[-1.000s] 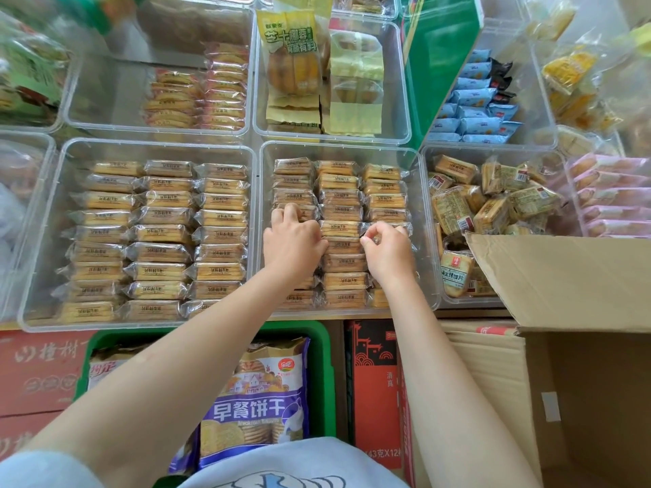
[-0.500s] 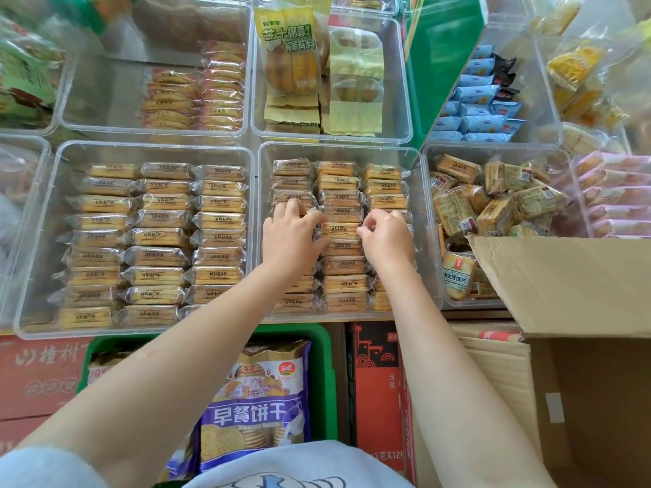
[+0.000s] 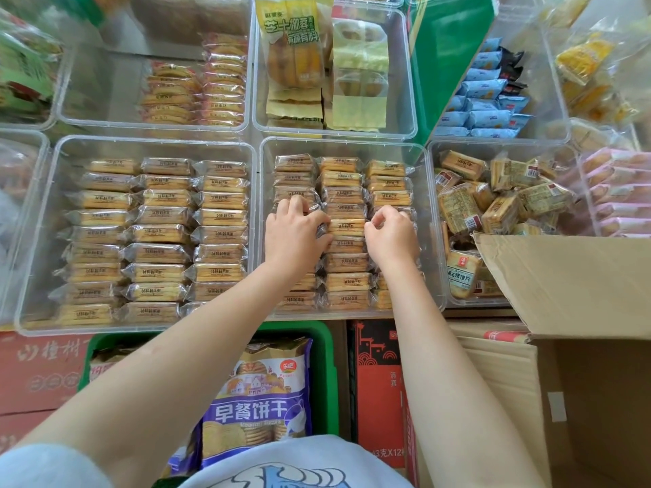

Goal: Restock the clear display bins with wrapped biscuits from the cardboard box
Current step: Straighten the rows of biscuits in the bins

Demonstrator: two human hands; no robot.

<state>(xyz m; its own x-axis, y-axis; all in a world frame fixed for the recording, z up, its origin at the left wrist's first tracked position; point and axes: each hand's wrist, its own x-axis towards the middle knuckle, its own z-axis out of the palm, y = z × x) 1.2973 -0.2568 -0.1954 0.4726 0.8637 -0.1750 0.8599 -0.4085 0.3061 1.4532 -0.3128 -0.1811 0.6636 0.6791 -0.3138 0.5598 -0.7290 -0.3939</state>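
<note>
Both hands (image 3: 347, 237) edged farther up middle bin (image 3: 428, 304) — three biscuit rows (image 3: 347, 281)

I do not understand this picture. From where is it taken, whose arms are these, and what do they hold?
There is no machine here. A camera worn on a person's head looks down over both bare arms. The left hand and right hand reach into the middle clear plastic bin, filled with rows of clear-wrapped yellow biscuit packs. Their fingers curl onto packs in the rows, apparently straightening them. A brown cardboard box stands open at the right. Below sits a green plastic crate holding a purple biscuit bag.
</note>
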